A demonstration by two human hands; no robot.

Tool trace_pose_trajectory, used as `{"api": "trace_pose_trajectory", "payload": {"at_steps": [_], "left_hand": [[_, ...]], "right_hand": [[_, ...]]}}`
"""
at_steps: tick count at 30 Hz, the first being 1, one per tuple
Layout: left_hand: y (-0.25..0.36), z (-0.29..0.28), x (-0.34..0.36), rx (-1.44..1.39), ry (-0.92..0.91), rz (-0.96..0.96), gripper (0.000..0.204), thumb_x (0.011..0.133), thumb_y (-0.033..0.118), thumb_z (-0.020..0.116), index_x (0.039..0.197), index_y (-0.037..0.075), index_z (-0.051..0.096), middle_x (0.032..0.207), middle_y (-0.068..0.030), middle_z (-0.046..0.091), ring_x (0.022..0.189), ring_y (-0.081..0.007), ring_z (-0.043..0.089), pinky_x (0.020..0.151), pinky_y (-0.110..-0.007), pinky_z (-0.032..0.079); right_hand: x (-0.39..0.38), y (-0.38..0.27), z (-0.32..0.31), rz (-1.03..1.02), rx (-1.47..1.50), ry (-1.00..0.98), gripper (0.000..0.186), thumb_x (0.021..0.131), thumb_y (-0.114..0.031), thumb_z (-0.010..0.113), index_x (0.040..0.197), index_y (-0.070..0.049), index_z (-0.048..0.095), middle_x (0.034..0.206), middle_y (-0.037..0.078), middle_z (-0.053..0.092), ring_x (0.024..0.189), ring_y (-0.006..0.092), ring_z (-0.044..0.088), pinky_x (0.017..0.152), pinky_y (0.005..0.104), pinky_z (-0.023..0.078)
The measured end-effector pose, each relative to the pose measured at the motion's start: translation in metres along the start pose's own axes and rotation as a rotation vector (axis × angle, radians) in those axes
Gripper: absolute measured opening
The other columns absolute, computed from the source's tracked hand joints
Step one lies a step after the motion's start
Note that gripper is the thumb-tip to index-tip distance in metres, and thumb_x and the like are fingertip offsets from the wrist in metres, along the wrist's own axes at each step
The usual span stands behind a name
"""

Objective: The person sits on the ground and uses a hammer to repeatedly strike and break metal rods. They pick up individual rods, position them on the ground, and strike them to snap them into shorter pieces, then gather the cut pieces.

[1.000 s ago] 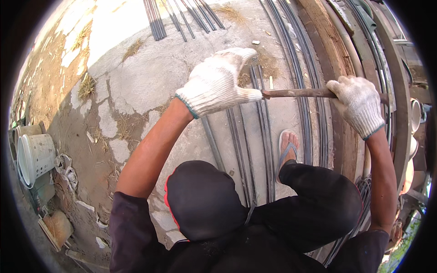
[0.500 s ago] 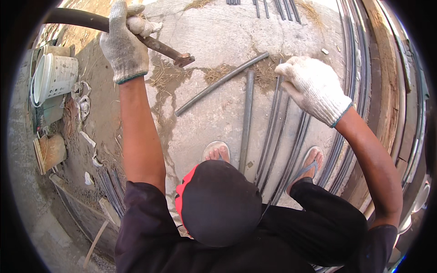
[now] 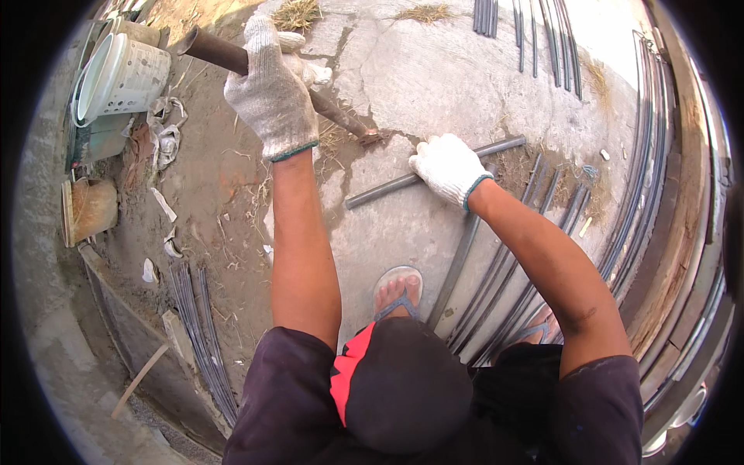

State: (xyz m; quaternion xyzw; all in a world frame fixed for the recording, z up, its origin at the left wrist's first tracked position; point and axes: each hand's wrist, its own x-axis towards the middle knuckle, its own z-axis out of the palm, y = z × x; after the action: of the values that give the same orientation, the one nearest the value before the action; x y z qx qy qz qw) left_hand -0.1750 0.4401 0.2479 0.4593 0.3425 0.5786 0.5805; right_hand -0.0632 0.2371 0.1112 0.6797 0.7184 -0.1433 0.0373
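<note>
My left hand, in a white knitted glove with a green cuff, is closed round a long rusty metal bar. The bar slants from upper left down to the right and has a notched, claw-like tip. My right hand, gloved alike, has its fingers curled in above a grey metal rod that lies slantwise on the concrete. The hand covers part of that rod; whether it touches it, or what its fingers hold, is hidden. A second grey rod runs from under the right wrist toward my feet.
Thin dark bars lie by my feet in sandals. Longer bars and wooden planks line the right side. White buckets, a rusty tin and a bundle of rods are on the left. Short bars lie far right.
My right hand has moved left and down over the slanting rod. My left hand still grips the rusty bar. The view has shifted and turned somewhat.
</note>
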Motion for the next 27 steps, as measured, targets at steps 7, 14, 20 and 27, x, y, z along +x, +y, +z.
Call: {"api": "trace_pose_trajectory", "payload": {"at_steps": [7, 14, 20, 27], "left_hand": [[-0.002, -0.005, 0.014, 0.050, 0.092, -0.031, 0.042, 0.099, 0.037, 0.073, 0.082, -0.001, 0.066, 0.058, 0.0024, 0.044, 0.047, -0.0098, 0.041, 0.050, -0.031, 0.049], [-0.006, -0.014, -0.002, 0.057, 0.225, -0.125, 0.038, 0.097, 0.038, 0.074, 0.086, 0.003, 0.064, 0.066, 0.0013, 0.053, 0.056, -0.0109, 0.051, 0.065, -0.034, 0.056], [0.012, 0.031, -0.089, 0.129, -0.045, -0.175, 0.046, 0.102, 0.044, 0.074, 0.079, 0.009, 0.055, 0.071, -0.0006, 0.048, 0.060, -0.0101, 0.043, 0.062, -0.030, 0.044], [0.102, 0.235, -0.206, 0.016, -0.767, -0.192, 0.054, 0.106, 0.057, 0.062, 0.082, 0.009, 0.057, 0.067, 0.0034, 0.035, 0.061, -0.0135, 0.038, 0.097, -0.060, 0.060]], "right_hand": [[-0.041, 0.058, -0.098, 0.135, 0.022, 0.088, 0.029, 0.112, -0.025, 0.044, 0.118, -0.008, 0.067, 0.104, 0.017, 0.073, 0.092, 0.0353, 0.074, 0.080, 0.0473, 0.060], [-0.199, 0.143, -0.162, 0.744, 0.149, 0.286, 0.041, 0.104, -0.030, 0.061, 0.138, -0.007, 0.057, 0.090, 0.020, 0.073, 0.079, 0.0352, 0.075, 0.077, 0.0479, 0.061], [-0.389, 0.152, -0.038, 1.292, 0.738, 0.132, 0.043, 0.101, -0.034, 0.064, 0.124, 0.002, 0.064, 0.094, 0.027, 0.073, 0.086, 0.0393, 0.076, 0.079, 0.0484, 0.060], [-0.472, 0.083, 0.118, 1.350, 0.350, 0.347, 0.056, 0.102, -0.029, 0.064, 0.155, -0.017, 0.049, 0.113, 0.022, 0.070, 0.095, 0.0415, 0.074, 0.087, 0.0517, 0.059]]}}
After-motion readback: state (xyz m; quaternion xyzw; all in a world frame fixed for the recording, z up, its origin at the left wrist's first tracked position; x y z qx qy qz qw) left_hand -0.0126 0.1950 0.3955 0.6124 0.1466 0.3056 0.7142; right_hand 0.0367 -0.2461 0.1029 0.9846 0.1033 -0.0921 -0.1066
